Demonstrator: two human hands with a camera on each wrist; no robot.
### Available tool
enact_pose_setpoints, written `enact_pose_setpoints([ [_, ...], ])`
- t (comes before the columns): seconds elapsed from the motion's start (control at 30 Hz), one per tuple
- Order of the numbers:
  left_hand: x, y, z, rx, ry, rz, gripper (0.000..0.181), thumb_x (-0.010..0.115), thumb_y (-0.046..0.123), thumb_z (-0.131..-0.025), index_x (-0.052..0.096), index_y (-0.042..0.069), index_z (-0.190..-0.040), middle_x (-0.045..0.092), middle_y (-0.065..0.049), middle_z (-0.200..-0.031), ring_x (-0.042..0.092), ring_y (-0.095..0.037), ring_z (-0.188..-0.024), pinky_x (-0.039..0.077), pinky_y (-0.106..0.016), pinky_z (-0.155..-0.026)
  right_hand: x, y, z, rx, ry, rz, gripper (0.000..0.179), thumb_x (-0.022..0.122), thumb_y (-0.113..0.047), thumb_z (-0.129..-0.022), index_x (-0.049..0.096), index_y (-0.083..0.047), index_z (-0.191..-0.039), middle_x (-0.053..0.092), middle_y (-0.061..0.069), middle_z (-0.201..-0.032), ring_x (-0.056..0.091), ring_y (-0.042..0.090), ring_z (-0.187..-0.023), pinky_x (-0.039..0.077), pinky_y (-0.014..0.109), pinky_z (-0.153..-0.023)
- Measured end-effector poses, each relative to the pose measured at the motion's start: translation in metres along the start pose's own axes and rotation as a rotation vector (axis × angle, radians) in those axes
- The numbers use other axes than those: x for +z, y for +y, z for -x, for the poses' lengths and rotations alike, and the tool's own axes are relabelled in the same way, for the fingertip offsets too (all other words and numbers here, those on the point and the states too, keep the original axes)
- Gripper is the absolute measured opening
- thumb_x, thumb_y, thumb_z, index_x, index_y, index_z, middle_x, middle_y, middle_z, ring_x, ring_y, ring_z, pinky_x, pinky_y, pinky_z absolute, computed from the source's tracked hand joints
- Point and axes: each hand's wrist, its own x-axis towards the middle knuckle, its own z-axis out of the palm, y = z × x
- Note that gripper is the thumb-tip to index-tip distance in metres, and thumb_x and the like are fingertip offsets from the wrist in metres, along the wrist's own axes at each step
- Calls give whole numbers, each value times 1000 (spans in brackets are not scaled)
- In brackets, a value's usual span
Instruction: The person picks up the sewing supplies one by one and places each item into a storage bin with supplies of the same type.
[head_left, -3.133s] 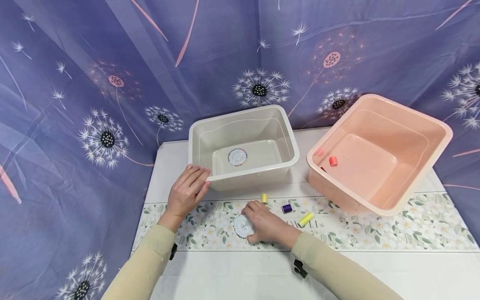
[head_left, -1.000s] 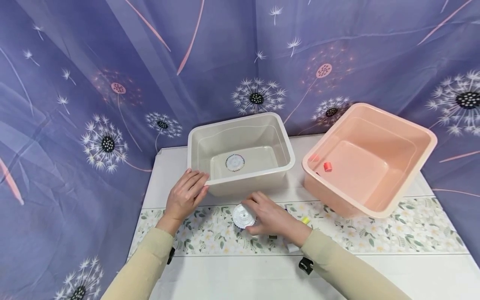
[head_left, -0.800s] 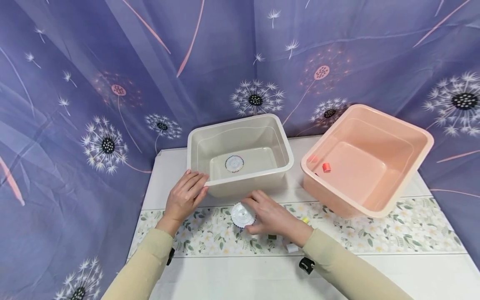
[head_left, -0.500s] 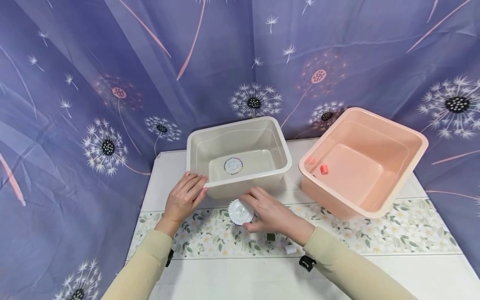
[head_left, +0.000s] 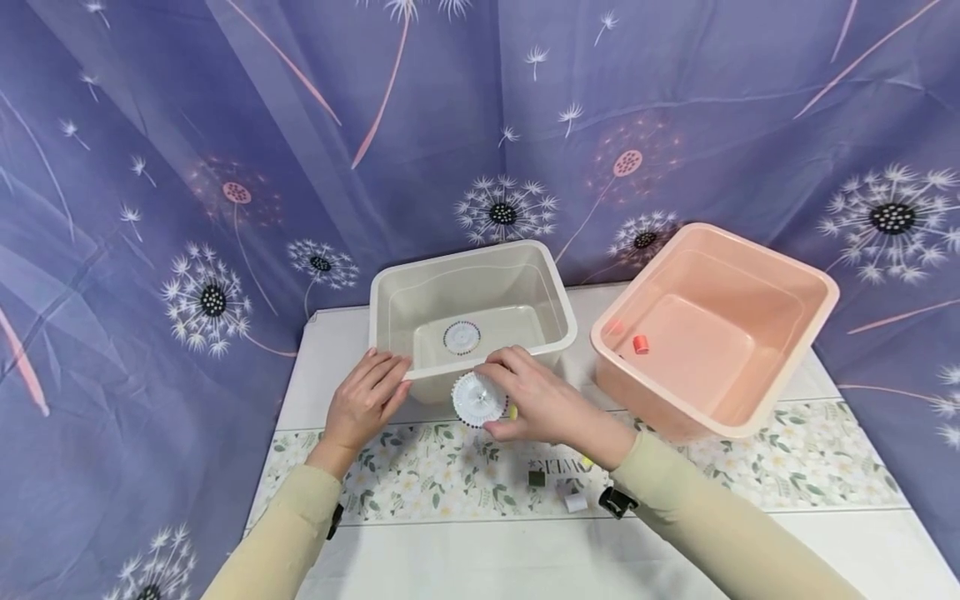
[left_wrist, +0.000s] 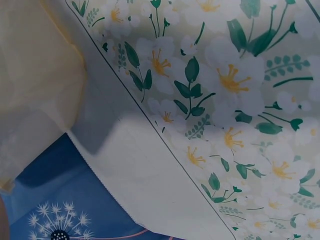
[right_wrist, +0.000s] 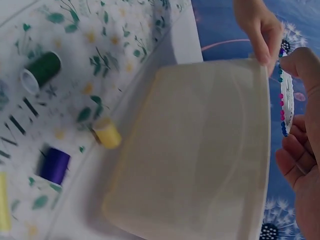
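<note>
My left hand (head_left: pixel 366 400) grips the near left corner of the grey plastic basin (head_left: pixel 450 283), its fingers over the rim and thumb outside. Between the thumb and fingers of my right hand (head_left: pixel 543 396) is a pin wheel (head_left: pixel 478 400), a white disc edged with coloured pin heads. That wheel is tilted, raised above the table and close in front of the basin's near wall. Inside the basin a second pin wheel (head_left: pixel 462 337) lies flat on the floor. The right wrist view shows the held wheel (right_wrist: pixel 287 97) edge-on, level with the basin's rim.
To the right stands a pink basin (head_left: pixel 750 250) with a red thread spool (head_left: pixel 641 344) inside. Dark green (head_left: pixel 536 478) and white (head_left: pixel 576 502) spools lie on the floral strip. Purple (right_wrist: pixel 55 165) and yellow (right_wrist: pixel 107 132) spools lie near the grey basin. A purple curtain (head_left: pixel 420 183) hangs behind.
The right hand has lifted the pin wheel off the floral strip and brought it up towards the grey basin's near rim. The left hand has stayed on the corner. The head view has shifted slightly.
</note>
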Motion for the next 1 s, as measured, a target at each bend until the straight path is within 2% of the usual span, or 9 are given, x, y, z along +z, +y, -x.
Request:
enact_pose_setpoints([
  [0.13,0,-1,1,2,2,-4,39,58,35,-112,76,3,-126,78,-17,-114,73,-37,-109,57,-61,-102,-8,5,-10,5,1,10,74,94,-32,-74,65,-2,-135,62,12,-125,59,26,-113,59,37,-93],
  [0.33,2,-2,3,10,12,-13,42,55,37,-113,77,3,-123,79,-17,-113,73,-38,-108,56,-58,-105,-18,12,-23,35,-14,23,73,94,-31,-75,65,-2,-135,62,12,-126,59,28,-117,59,40,-99],
  [0.5,1,-2,3,16,8,-13,40,58,36,-112,77,3,-123,79,-17,-114,73,-38,-108,56,-58,-105,-25,20,-34,51,1,26,75,95,-31,-75,65,-1,-137,61,14,-127,59,31,-118,57,44,-101],
  [0.73,1,-2,2,14,1,-14,40,58,36,-112,77,3,-124,79,-16,-114,73,-38,-109,55,-57,-107,-31,31,-47,103,3,-15,76,94,-30,-77,63,1,-139,61,15,-131,56,31,-121,55,47,-105],
  [1.0,0,-3,2,15,-8,-24,40,59,37,-111,77,3,-124,79,-16,-115,73,-38,-109,56,-58,-106,-35,46,-65,108,-23,21,76,92,-31,-79,62,2,-140,62,18,-129,57,35,-121,52,48,-109],
])
